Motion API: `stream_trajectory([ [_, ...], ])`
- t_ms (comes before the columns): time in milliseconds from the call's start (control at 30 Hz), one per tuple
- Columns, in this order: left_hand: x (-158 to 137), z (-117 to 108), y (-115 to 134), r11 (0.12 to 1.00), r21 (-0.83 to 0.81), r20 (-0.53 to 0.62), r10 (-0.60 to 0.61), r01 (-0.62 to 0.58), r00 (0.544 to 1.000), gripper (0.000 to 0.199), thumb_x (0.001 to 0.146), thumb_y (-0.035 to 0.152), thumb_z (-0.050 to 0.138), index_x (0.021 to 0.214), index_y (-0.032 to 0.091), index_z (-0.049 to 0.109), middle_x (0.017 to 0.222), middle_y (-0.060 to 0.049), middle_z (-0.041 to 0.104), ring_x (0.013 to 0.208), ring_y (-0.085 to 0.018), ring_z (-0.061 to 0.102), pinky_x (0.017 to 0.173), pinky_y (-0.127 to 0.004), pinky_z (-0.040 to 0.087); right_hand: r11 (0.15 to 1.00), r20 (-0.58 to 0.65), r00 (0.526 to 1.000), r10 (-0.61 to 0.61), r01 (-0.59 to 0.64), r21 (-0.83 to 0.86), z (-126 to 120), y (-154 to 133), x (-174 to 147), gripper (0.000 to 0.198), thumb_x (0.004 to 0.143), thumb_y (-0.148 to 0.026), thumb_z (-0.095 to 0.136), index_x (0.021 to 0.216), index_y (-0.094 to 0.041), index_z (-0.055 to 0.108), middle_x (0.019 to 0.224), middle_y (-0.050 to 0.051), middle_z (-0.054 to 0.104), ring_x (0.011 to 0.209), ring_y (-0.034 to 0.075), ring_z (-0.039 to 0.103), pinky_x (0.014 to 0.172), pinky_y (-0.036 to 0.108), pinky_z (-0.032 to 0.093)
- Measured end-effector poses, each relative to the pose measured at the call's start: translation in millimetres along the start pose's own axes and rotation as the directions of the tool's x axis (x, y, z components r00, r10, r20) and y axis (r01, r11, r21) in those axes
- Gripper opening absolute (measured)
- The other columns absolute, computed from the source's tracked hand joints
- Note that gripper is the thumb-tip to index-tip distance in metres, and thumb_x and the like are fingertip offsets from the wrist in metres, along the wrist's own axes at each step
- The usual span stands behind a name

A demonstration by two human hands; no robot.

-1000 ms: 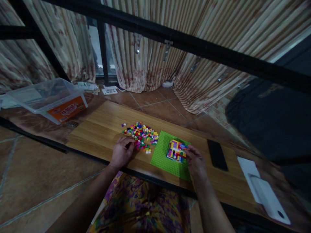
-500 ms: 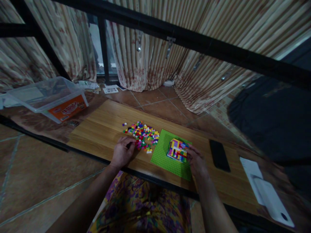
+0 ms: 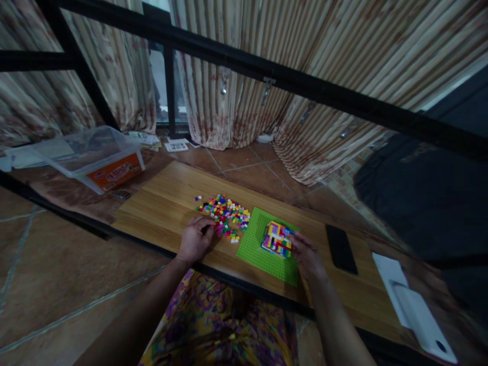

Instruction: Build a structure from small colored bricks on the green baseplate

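A multicoloured block built of toy bricks (image 3: pixel 277 238) sits on a green studded baseplate (image 3: pixel 253 249). My right hand (image 3: pixel 309 258) rests at the block's right side, its fingers bent against that edge. To the left, a loose pile of small toy bricks (image 3: pixel 229 211) in many colours lies spread on the wooden table (image 3: pixel 156 203). At the pile's near left edge is my left hand (image 3: pixel 195 240), fingers curled and thumb drawn in. Whatever its fingertips hold, if anything, is too small to make out.
A black phone (image 3: pixel 341 249) lies right of the baseplate. Past it are a white sheet (image 3: pixel 389 279) and a white oblong object (image 3: pixel 423 320) at the table's right end. Back left stands a clear plastic bin (image 3: pixel 95 157) with an orange label. A dark metal bar (image 3: pixel 244 61) crosses above.
The view has shifted slightly, so the whole scene sits a little lower. Both hands keep nearly the same places, the left by the pile and the right at the block.
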State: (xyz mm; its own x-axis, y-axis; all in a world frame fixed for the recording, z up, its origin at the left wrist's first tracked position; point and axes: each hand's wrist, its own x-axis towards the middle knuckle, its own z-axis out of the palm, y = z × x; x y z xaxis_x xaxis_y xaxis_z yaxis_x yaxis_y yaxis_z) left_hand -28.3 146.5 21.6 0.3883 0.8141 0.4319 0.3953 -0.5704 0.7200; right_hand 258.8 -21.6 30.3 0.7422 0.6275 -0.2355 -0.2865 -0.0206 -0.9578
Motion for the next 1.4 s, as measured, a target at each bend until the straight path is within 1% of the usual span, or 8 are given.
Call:
stream_trajectory([
  [200, -1, -1, 1, 0.999, -0.047, 0.012, -0.009, 0.009, 1.0, 0.013, 0.083, 0.019, 0.056, 0.084, 0.021, 0.068, 0.09, -0.005, 0.07, 0.089, -0.02, 0.064, 0.085, -0.036, 0.05, 0.931, -0.18, 0.93, -0.321, 0.275, -0.242, 13, -13, -11, 0.037, 0.061, -0.037, 0.08, 0.092, -0.019, 0.071, 0.078, 0.0, 0.07, 0.061, 0.011, 0.059, 0.059, 0.025, 0.047],
  [333, -1, 0, 1, 0.998, -0.056, 0.015, -0.018, 0.019, 1.0, 0.012, 0.083, 0.019, 0.056, 0.083, 0.021, 0.068, 0.089, -0.004, 0.07, 0.09, -0.02, 0.063, 0.088, -0.038, 0.049, 0.784, 0.06, 0.9, -0.431, 0.407, -0.469, 48, -27, -17, 0.029, 0.074, -0.041, 0.068, 0.092, -0.019, 0.071, 0.085, 0.004, 0.071, 0.074, 0.016, 0.063, 0.071, 0.03, 0.05],
  [500, -1, 1, 0, 0.997, -0.072, 0.015, -0.012, 0.013, 1.0, 0.013, 0.083, 0.017, 0.055, 0.084, 0.022, 0.067, 0.091, -0.004, 0.07, 0.091, -0.02, 0.062, 0.088, -0.037, 0.049, 0.41, 0.446, 0.827, -0.342, 0.558, -0.721, 100, -25, -7, 0.023, 0.083, -0.03, 0.054, 0.097, -0.023, 0.071, 0.094, 0.005, 0.07, 0.078, 0.018, 0.063, 0.078, 0.031, 0.048],
  [600, -2, 1, 0, 0.997, -0.079, 0.022, -0.002, 0.004, 1.0, 0.013, 0.083, 0.016, 0.055, 0.084, 0.022, 0.067, 0.091, -0.004, 0.07, 0.091, -0.02, 0.062, 0.088, -0.037, 0.049, 0.151, 0.518, 0.818, -0.252, 0.561, -0.814, 124, -19, 9, 0.027, 0.084, -0.02, 0.05, 0.104, -0.021, 0.07, 0.104, 0.009, 0.068, 0.089, 0.02, 0.063, 0.086, 0.031, 0.045],
  [667, -2, 1, 1, 0.997, -0.075, 0.018, -0.004, 0.005, 1.0, 0.014, 0.084, 0.016, 0.054, 0.084, 0.021, 0.067, 0.089, -0.004, 0.069, 0.089, -0.019, 0.062, 0.086, -0.037, 0.049, 0.08, 0.517, 0.828, -0.216, 0.543, -0.836, 135, -15, 19, 0.027, 0.084, -0.018, 0.052, 0.105, -0.02, 0.069, 0.106, 0.01, 0.068, 0.095, 0.021, 0.063, 0.089, 0.03, 0.043],
  [900, -2, 1, 2, 0.995, -0.095, 0.02, 0.006, -0.004, 1.0, 0.014, 0.083, 0.015, 0.054, 0.083, 0.022, 0.066, 0.086, -0.004, 0.069, 0.087, -0.019, 0.062, 0.085, -0.036, 0.049, 0.102, 0.515, 0.842, -0.157, 0.533, -0.84, 154, -2, 36, 0.021, 0.082, -0.018, 0.055, 0.096, -0.019, 0.071, 0.098, 0.01, 0.071, 0.091, 0.019, 0.065, 0.085, 0.027, 0.044],
  [1100, -1, 1, 2, 0.994, -0.106, 0.02, 0.001, 0.001, 1.0, 0.014, 0.084, 0.015, 0.053, 0.084, 0.021, 0.066, 0.088, -0.005, 0.069, 0.087, -0.019, 0.062, 0.085, -0.036, 0.049, 0.231, 0.526, 0.843, -0.117, 0.538, -0.811, 156, 7, 35, 0.02, 0.079, -0.013, 0.057, 0.092, -0.021, 0.07, 0.09, 0.005, 0.073, 0.084, 0.017, 0.066, 0.079, 0.027, 0.047],
  [1400, -3, 3, 1, 0.995, -0.096, 0.013, 0.0, 0.001, 1.0, 0.017, 0.082, 0.012, 0.054, 0.085, 0.023, 0.067, 0.088, -0.004, 0.069, 0.09, -0.02, 0.062, 0.086, -0.037, 0.049, 0.469, 0.652, 0.754, -0.084, 0.607, -0.642, 153, 18, 4, 0.018, 0.081, -0.019, 0.052, 0.088, -0.023, 0.069, 0.083, -0.001, 0.073, 0.076, 0.015, 0.067, 0.073, 0.026, 0.05],
])
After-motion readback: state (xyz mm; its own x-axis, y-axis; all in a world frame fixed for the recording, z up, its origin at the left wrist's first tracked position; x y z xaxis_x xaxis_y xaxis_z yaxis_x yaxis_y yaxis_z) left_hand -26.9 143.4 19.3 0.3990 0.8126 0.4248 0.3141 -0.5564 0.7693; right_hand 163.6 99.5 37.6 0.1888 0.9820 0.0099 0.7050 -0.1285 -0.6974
